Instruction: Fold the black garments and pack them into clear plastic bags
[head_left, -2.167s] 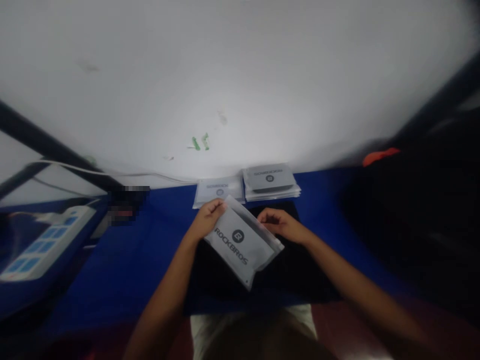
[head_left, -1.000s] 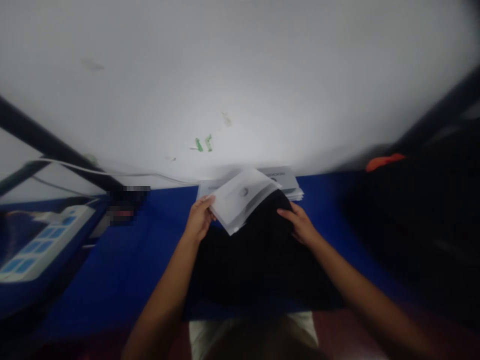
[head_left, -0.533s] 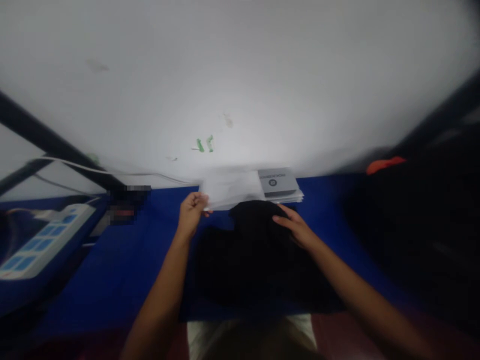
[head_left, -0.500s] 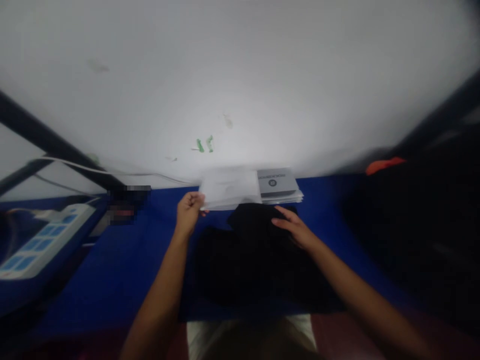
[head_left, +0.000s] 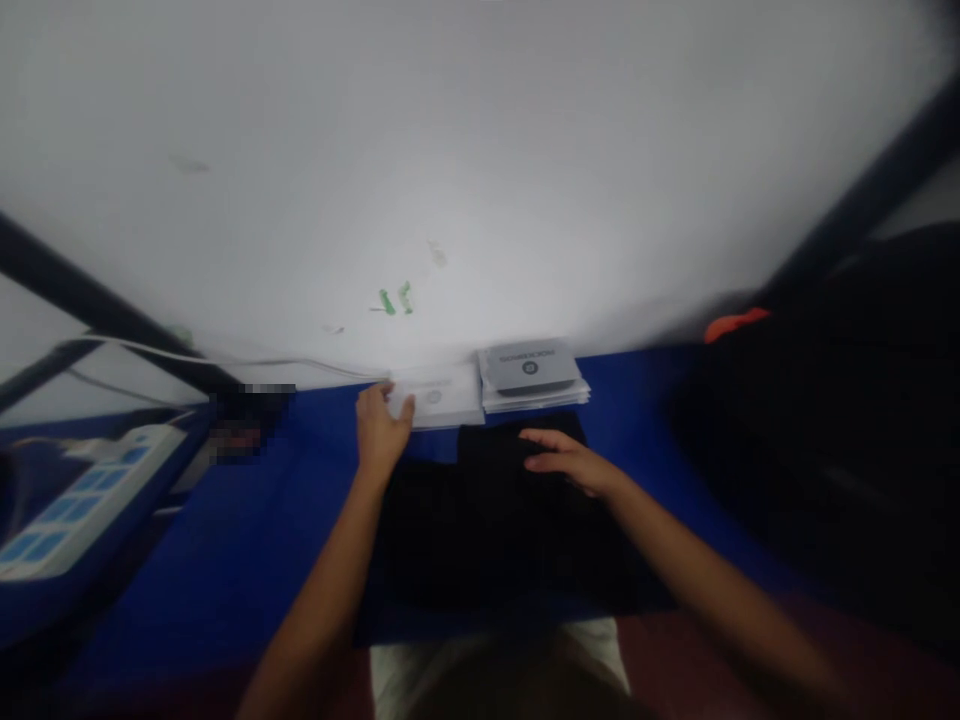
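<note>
Black cloth lies on the blue table in front of me. My right hand rests on its upper right part, fingers apart. Beyond the cloth, by the wall, is a white packet. Over the left end of this packet lies my left hand, its thumb and fingers spread on the surface. Right of it sits a stack of clear-wrapped packets, with a grey printed card or box on top.
A white power strip with blue sockets is at the left. A cable runs along the wall. Dark frame bars slope at both sides. A large dark shape and an orange item are at the right. The table is blue.
The white packet has gone from overlapping the stack to lying left of it, lower down. My left hand has loosened from its edge and spread. The black cloth lies flatter. The view has shifted slightly.
</note>
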